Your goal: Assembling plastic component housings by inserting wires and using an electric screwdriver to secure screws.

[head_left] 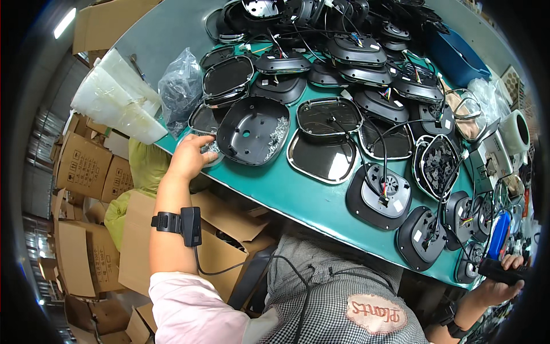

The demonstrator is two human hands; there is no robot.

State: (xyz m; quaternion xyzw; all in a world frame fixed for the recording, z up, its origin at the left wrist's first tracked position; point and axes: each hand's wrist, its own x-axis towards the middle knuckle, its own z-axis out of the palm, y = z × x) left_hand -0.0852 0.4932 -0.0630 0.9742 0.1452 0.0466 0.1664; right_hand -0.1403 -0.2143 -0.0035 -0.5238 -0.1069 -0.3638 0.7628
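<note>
My left hand (pixel 192 153) reaches to the near left edge of the green table (pixel 286 189), its fingers dipping into a small dish of silver screws (pixel 213 148) beside a black shell (pixel 252 129) that holds more screws. Whether it has picked any up is hidden. My right hand (pixel 504 278) is at the far right edge, shut on a black tool handle (pixel 495 269) next to a blue electric screwdriver (pixel 498 234). Black oval housings with wires (pixel 381 192) and chrome-rimmed covers (pixel 323 155) lie across the table between the hands.
A clear bag of dark parts (pixel 180 86) and stacked white plastic trays (pixel 114 103) sit at the table's left. A blue bin (pixel 458 54) and a tape roll (pixel 518 132) are at the right. Cardboard boxes (pixel 86 172) crowd the floor to the left.
</note>
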